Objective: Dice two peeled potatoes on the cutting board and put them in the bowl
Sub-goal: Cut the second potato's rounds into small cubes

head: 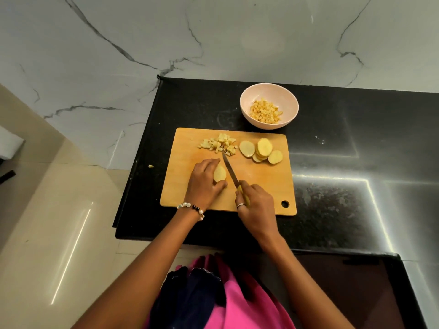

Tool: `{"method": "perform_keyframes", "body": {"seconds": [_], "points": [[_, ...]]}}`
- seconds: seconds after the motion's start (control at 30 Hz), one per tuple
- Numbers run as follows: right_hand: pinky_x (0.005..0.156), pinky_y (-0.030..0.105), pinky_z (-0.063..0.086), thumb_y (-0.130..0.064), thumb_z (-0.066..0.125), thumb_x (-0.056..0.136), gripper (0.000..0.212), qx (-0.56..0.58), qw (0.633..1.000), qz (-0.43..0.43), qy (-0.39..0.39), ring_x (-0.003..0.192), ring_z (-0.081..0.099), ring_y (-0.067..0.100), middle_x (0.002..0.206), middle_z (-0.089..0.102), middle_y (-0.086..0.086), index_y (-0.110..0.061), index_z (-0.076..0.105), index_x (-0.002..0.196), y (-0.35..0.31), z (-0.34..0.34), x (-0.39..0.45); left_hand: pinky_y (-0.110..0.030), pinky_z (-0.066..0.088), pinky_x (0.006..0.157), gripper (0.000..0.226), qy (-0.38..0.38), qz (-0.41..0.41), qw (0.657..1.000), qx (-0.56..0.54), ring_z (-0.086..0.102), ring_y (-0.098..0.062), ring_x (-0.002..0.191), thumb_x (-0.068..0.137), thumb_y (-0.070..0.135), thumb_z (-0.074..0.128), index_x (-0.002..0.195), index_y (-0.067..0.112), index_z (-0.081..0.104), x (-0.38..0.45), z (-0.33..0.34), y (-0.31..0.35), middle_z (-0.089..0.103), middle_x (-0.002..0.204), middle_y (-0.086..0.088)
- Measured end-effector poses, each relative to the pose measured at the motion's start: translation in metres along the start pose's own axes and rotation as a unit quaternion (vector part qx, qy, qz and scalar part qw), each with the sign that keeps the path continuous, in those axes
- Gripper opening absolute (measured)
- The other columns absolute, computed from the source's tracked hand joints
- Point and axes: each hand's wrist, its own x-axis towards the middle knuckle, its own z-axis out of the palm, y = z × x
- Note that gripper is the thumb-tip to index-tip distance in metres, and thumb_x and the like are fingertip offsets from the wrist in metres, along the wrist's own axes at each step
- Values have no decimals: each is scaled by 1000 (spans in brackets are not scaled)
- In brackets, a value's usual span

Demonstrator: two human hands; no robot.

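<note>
Potato slice, pale yellow and oval (219, 173), lies on the wooden cutting board (261, 186) under the left hand's (204, 184) curled fingers, its long axis roughly parallel to the steel knife blade (230, 170) just beside it, gripped by the right hand (255, 203).

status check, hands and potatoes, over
Left hand holds a pale potato slice on the wooden cutting board. Right hand grips the yellow-handled knife. Diced pile and uncut slices remain; pink bowl part filled. Nothing blocking.
</note>
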Motion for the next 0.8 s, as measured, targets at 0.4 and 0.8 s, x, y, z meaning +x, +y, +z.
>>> {"method": "perform_keyframes", "body": {"seconds": [0.4, 0.8], "points": [[40, 32, 40, -4, 63, 81, 36, -112, 992, 21, -48, 52, 56, 36, 81, 60, 20, 7, 62, 115, -24, 10, -15, -14, 27, 93, 84, 29, -40, 994, -96, 48, -14, 117, 73, 23, 79, 144, 19, 35, -6, -1, -11, 60, 126, 7], [70, 39, 48, 3, 35, 92, 56, -213, 963, -13, -165, 84, 60, 38, 121, 48, 27, 12, 17, 144, -34, 13, -18, -10, 27, 90, 86, 70, -49, 989, -123, 48, -15, 116, 71, 23, 80, 144, 15, 36, -7, 6, -11, 64, 121, 7]]}}
